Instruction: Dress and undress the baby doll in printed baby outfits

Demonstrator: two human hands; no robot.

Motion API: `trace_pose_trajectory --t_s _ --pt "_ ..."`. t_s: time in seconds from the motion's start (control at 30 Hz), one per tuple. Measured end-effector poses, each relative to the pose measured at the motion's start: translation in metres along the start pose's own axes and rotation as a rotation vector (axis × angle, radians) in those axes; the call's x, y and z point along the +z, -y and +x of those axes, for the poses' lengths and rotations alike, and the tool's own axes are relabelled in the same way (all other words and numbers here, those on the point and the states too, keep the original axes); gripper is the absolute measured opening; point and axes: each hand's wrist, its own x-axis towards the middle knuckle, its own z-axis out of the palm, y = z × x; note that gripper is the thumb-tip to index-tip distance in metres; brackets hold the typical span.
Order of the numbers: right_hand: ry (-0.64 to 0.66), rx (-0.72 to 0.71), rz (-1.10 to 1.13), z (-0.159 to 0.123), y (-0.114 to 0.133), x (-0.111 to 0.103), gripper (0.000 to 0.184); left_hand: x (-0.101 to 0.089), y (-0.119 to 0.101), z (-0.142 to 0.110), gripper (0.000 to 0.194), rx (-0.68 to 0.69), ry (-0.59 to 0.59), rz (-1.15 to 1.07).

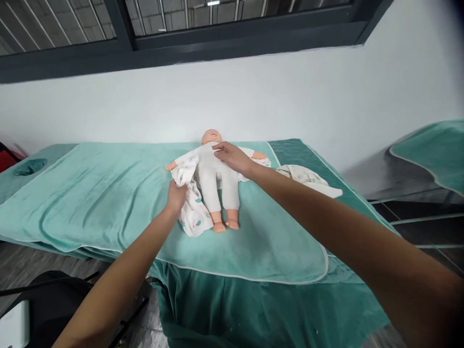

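A baby doll (208, 166) lies on its back on the green sheet, arms spread, its head toward the wall. It has a white body with bare hands and feet. Gathered in the fingers of my left hand (177, 195) is a white baby garment (195, 212) with a small coloured print, hanging beside the doll's leg. Part of that printed cloth also shows under the doll's arm on the other side. Over the doll's chest is my right hand (232, 157), fingers stretched out and holding nothing; whether it touches the doll I cannot tell.
A pale folded cloth (308, 179) lies right of the doll on the bed (97, 193). Behind runs a white wall (145, 106) under a barred window. At lower left stands a black chair (50, 299) with a white object (16, 324). Another green-covered surface (435, 150) is at right.
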Motion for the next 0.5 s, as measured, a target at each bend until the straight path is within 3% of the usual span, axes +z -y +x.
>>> trace_pose_trajectory --t_s 0.03,0.1,0.2,0.23,0.37,0.5 --pt "-0.02 0.002 -0.082 0.008 -0.009 0.002 0.032 0.001 0.006 0.005 0.048 -0.013 -0.052 0.052" --pt "-0.075 -0.019 -0.244 0.024 -0.027 0.003 0.039 0.006 0.014 0.009 0.056 0.119 -0.186 0.176" --pt "-0.167 -0.023 -0.414 0.051 -0.056 -0.004 0.059 0.019 0.014 0.008 0.054 0.44 -0.144 0.301" --pt "-0.187 0.016 -0.438 0.061 -0.065 -0.008 0.067 0.025 0.013 0.008 0.05 0.473 -0.081 0.292" --pt "-0.138 0.256 -0.415 0.1 -0.092 -0.024 0.1 0.056 0.009 0.019 0.05 0.185 0.14 0.034" --pt "0.0 0.331 -0.47 0.133 -0.104 -0.033 0.108 0.079 0.005 0.038 0.054 -0.003 0.265 -0.247"
